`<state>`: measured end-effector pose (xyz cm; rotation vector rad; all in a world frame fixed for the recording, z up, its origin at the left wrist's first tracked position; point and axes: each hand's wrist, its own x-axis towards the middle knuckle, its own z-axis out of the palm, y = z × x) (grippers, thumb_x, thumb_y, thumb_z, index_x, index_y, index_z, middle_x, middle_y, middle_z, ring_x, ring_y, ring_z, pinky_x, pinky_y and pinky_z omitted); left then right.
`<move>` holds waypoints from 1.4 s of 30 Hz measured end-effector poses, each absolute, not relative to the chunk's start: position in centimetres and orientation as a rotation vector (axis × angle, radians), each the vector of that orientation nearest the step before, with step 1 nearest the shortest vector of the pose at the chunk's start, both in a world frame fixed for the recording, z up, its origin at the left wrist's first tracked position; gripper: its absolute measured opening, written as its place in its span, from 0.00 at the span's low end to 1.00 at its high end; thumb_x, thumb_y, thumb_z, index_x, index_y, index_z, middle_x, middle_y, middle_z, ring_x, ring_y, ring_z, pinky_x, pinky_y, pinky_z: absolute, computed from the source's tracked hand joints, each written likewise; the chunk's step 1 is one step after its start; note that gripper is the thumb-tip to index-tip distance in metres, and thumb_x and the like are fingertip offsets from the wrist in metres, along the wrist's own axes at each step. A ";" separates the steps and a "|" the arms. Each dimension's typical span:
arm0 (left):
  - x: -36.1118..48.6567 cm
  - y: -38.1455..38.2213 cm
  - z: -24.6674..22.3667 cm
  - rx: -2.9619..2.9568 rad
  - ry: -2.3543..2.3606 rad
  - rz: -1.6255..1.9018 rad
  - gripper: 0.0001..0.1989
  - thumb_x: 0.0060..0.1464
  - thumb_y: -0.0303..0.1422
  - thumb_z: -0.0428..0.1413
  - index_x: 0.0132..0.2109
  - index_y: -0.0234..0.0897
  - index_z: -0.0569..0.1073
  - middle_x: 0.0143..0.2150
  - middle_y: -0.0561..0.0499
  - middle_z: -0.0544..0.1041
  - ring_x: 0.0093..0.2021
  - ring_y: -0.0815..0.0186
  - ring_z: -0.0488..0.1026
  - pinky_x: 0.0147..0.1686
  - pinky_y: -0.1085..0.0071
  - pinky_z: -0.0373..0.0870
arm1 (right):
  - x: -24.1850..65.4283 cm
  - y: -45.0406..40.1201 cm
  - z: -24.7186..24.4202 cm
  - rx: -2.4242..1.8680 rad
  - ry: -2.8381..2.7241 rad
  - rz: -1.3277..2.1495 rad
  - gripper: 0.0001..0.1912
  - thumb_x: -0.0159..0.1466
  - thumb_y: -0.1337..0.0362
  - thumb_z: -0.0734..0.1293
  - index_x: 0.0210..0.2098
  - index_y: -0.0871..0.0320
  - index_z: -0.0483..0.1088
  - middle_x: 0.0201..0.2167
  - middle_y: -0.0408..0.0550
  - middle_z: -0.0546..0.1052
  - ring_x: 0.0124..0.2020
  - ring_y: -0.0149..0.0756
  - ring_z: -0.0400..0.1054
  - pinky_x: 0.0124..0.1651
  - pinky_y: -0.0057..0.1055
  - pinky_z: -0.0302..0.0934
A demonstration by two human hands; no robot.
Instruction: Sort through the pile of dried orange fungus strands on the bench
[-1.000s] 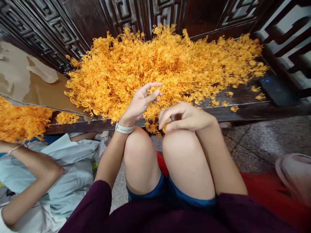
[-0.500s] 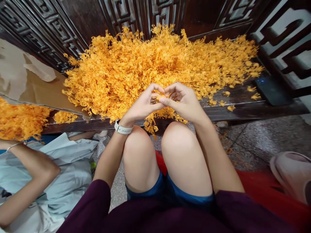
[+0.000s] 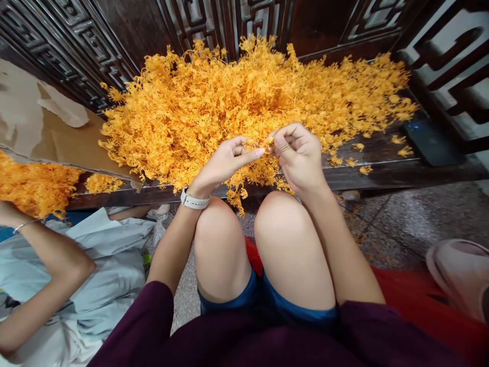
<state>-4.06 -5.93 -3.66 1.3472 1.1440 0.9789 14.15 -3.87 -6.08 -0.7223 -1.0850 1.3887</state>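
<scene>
Over the front of a big heap of small orange pieces with thin curled prongs [image 3: 214,107], my two hands are close together. My right hand [image 3: 301,155] pinches a small orange piece [image 3: 269,142] between thumb and bent fingers. From the other side, my left hand [image 3: 231,160] is closed loosely at it, thumb stretched toward the right fingertips and fingers curled. Orange bits show between the left thumb and fingers, but the exact grip blends into the heap behind. A pale watch band circles my left wrist.
The heap lies on a dark wooden bench [image 3: 367,176] with a carved back. Cardboard [image 3: 49,117] stands at the left, beside more orange pieces [image 3: 34,183]. A dark phone [image 3: 430,142] lies at the right end. Another person's arm [image 3: 57,265] is at left; a pale shoe [image 3: 458,270] at right.
My hands have drawn slightly apart. The right hand has turned and shifted a little right, its fingers curling into a pinch. The other person's forearm has risen slightly.
</scene>
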 end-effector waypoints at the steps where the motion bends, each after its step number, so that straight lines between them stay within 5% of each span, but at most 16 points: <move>1: -4.0 -6.0 -3.6 1.328 1.150 1.009 0.21 0.55 0.44 0.72 0.44 0.40 0.71 0.24 0.62 0.61 0.23 0.76 0.55 0.24 0.71 0.49 | 14.0 -3.9 -6.0 -0.720 -1.079 1.397 0.23 0.58 0.43 0.80 0.32 0.50 0.70 0.36 0.46 0.73 0.33 0.35 0.65 0.34 0.34 0.67; 7: -3.9 -5.8 -3.4 1.280 1.140 1.103 0.23 0.54 0.42 0.73 0.50 0.41 0.73 0.22 0.65 0.54 0.21 0.77 0.49 0.24 0.71 0.45 | 14.0 -4.1 -5.7 -0.604 -1.042 1.571 0.23 0.59 0.45 0.80 0.32 0.50 0.67 0.34 0.44 0.70 0.30 0.33 0.61 0.33 0.34 0.66; 12: -4.8 -5.3 -4.6 1.199 1.243 1.353 0.19 0.56 0.36 0.73 0.47 0.42 0.72 0.23 0.63 0.58 0.23 0.75 0.54 0.27 0.72 0.51 | 16.0 -3.7 -5.3 -0.447 -1.003 1.570 0.13 0.65 0.50 0.76 0.37 0.46 0.70 0.26 0.42 0.66 0.29 0.38 0.61 0.30 0.35 0.65; 17: -5.0 -5.8 -4.6 1.269 1.204 1.163 0.26 0.55 0.42 0.73 0.56 0.46 0.73 0.25 0.61 0.60 0.24 0.73 0.58 0.28 0.72 0.53 | 16.7 -4.6 -4.3 -0.492 -1.302 1.591 0.13 0.63 0.50 0.79 0.38 0.50 0.78 0.28 0.43 0.75 0.29 0.34 0.67 0.31 0.33 0.64; 21: -4.7 -5.8 -4.5 1.340 1.179 1.168 0.25 0.54 0.38 0.73 0.56 0.45 0.75 0.25 0.60 0.59 0.24 0.72 0.58 0.27 0.71 0.53 | 16.7 -4.5 -4.3 -0.482 -1.662 1.768 0.15 0.59 0.52 0.82 0.36 0.57 0.82 0.29 0.48 0.81 0.30 0.34 0.71 0.32 0.32 0.63; 25: -4.7 -5.7 -4.7 1.408 1.157 1.121 0.23 0.58 0.35 0.70 0.59 0.46 0.75 0.24 0.60 0.60 0.23 0.72 0.56 0.28 0.71 0.54 | 17.3 -2.2 -6.4 -0.436 -0.943 1.637 0.14 0.66 0.46 0.74 0.39 0.50 0.78 0.33 0.44 0.81 0.32 0.34 0.69 0.31 0.30 0.64; 29: -4.7 -5.7 -5.5 1.525 1.072 1.009 0.27 0.60 0.38 0.68 0.64 0.47 0.72 0.23 0.60 0.60 0.22 0.71 0.56 0.28 0.70 0.56 | 17.7 -0.9 -8.2 -0.527 -0.527 1.587 0.11 0.66 0.52 0.72 0.39 0.52 0.76 0.36 0.44 0.80 0.30 0.31 0.67 0.32 0.30 0.66; 34: -4.3 -5.3 -6.3 1.681 0.924 0.969 0.43 0.56 0.43 0.71 0.75 0.52 0.63 0.41 0.50 0.76 0.29 0.69 0.67 0.34 0.66 0.68 | 15.8 -2.5 -6.9 -0.724 -0.877 1.521 0.12 0.63 0.52 0.77 0.40 0.52 0.78 0.34 0.42 0.78 0.26 0.28 0.63 0.28 0.28 0.61; 37: -4.0 -5.5 -5.9 1.709 0.891 0.916 0.47 0.56 0.44 0.70 0.77 0.54 0.59 0.55 0.45 0.77 0.29 0.72 0.66 0.32 0.67 0.68 | 14.7 -3.4 -5.9 -0.758 -1.240 1.366 0.16 0.61 0.50 0.80 0.37 0.53 0.78 0.32 0.42 0.78 0.29 0.29 0.65 0.32 0.29 0.63; 39: -3.9 -5.7 -5.5 1.704 0.878 0.860 0.48 0.57 0.43 0.70 0.78 0.55 0.57 0.52 0.46 0.77 0.27 0.73 0.64 0.28 0.70 0.65 | 14.5 -3.7 -5.7 -0.729 -1.405 1.343 0.18 0.60 0.47 0.80 0.35 0.54 0.78 0.32 0.43 0.78 0.32 0.32 0.68 0.36 0.31 0.66; 42: -3.8 -6.2 -5.1 1.667 0.865 0.834 0.48 0.56 0.40 0.71 0.77 0.51 0.57 0.34 0.55 0.72 0.23 0.74 0.62 0.23 0.73 0.59 | 14.7 -3.7 -6.0 -0.700 -1.429 1.291 0.22 0.60 0.44 0.80 0.35 0.55 0.76 0.31 0.44 0.77 0.32 0.33 0.68 0.37 0.32 0.67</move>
